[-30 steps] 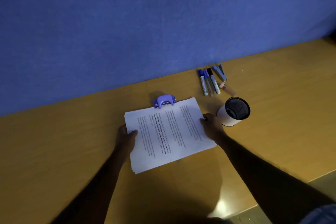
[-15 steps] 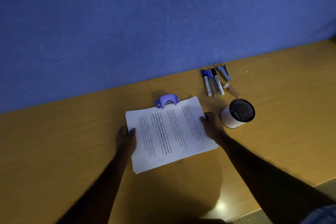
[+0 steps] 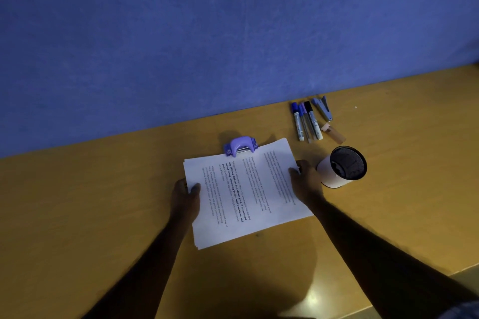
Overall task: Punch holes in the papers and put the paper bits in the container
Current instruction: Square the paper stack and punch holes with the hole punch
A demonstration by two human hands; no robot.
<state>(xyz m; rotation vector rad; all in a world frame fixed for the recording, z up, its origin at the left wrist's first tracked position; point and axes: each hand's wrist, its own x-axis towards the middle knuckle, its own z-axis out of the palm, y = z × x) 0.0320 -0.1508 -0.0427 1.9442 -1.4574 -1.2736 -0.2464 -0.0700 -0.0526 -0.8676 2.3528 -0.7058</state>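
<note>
A stack of printed white papers [image 3: 246, 194] lies on the wooden desk [image 3: 90, 215], its far edge slid into a purple hole punch [image 3: 239, 146]. My left hand [image 3: 186, 195] grips the stack's left edge, thumb on top. The right edge is held by my right hand [image 3: 305, 181], thumb on the top sheet. A white cup-like container [image 3: 342, 167] with a dark inside stands just right of my right hand.
Several markers [image 3: 305, 122], a small blue stapler [image 3: 322, 107] and a tan stick-shaped item [image 3: 333, 132] lie behind the container. A blue wall [image 3: 207, 33] closes the desk's far side. The desk's front edge runs at the lower right.
The hands and papers have barely shifted; the left thumb has come back onto the top sheet. The camera view has drifted slightly.
</note>
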